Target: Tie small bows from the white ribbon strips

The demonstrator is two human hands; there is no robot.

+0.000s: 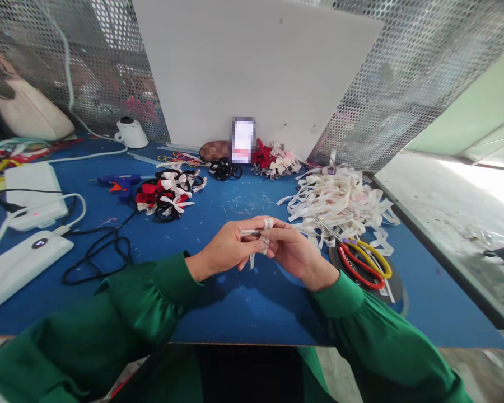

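Observation:
Above the middle of the blue table, my left hand (231, 246) and my right hand (294, 249) meet fingertip to fingertip. Between them they pinch a narrow white ribbon (252, 260) with small dark print. Part of it wraps over a fingertip, and a short end hangs down below the fingers. How the ribbon is folded is hidden behind the fingers. To the right lies a heap of white ribbon strips (340, 196). Scissors (367, 263) with red and yellow handles rest beside my right forearm, on a dark round disc.
Red, white and black bow hair ties (168, 193) lie left of centre, near a blue glue gun (120, 182). More bows (279, 159) sit by a propped phone (243, 140). White power banks (25, 268), black cable (109, 252) and a white cup (132, 133) are on the left.

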